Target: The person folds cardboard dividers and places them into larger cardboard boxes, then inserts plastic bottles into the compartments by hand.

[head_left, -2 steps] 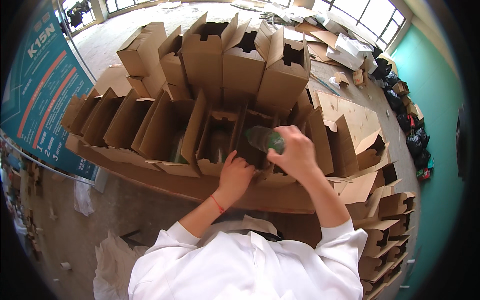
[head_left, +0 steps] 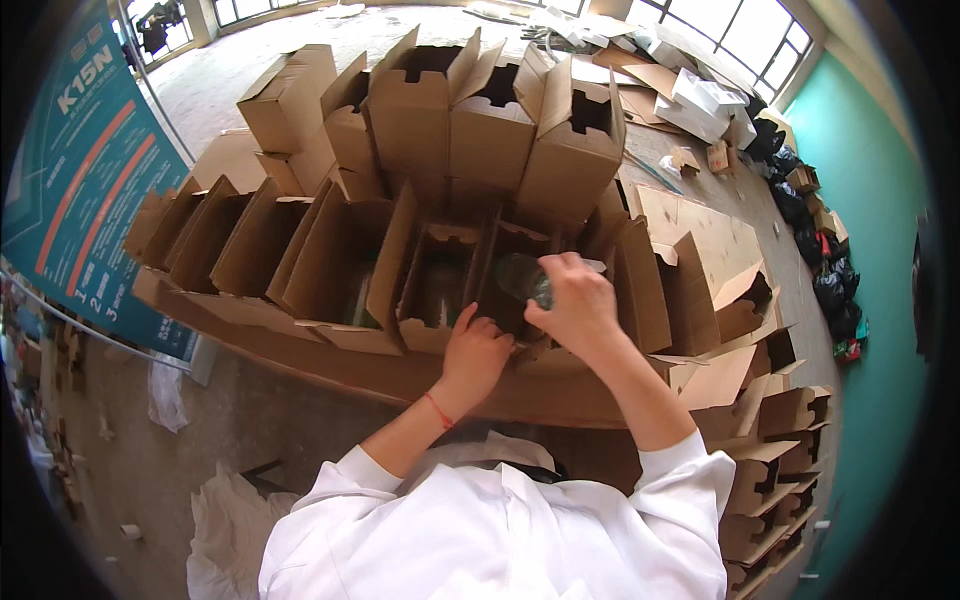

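Observation:
My right hand [head_left: 578,300] grips a dark green glass bottle [head_left: 522,277] and holds it over an open brown cardboard box [head_left: 515,250] in the row before me. My left hand [head_left: 476,352] rests on the near edge of that box, fingers curled over the flap, a red string around the wrist. The neighbouring box [head_left: 437,280] to the left is open too, and its inside is dim. I wear white sleeves.
More open cartons [head_left: 250,245] line up to the left, and closed ones [head_left: 490,120] are stacked behind. Flat and folded boxes [head_left: 770,470] pile at the right. A teal banner [head_left: 85,190] hangs at the left. Dark bags [head_left: 825,270] lie by the green wall.
The bottle in my right hand has sunk slightly toward the box opening. My left hand stays on the box edge.

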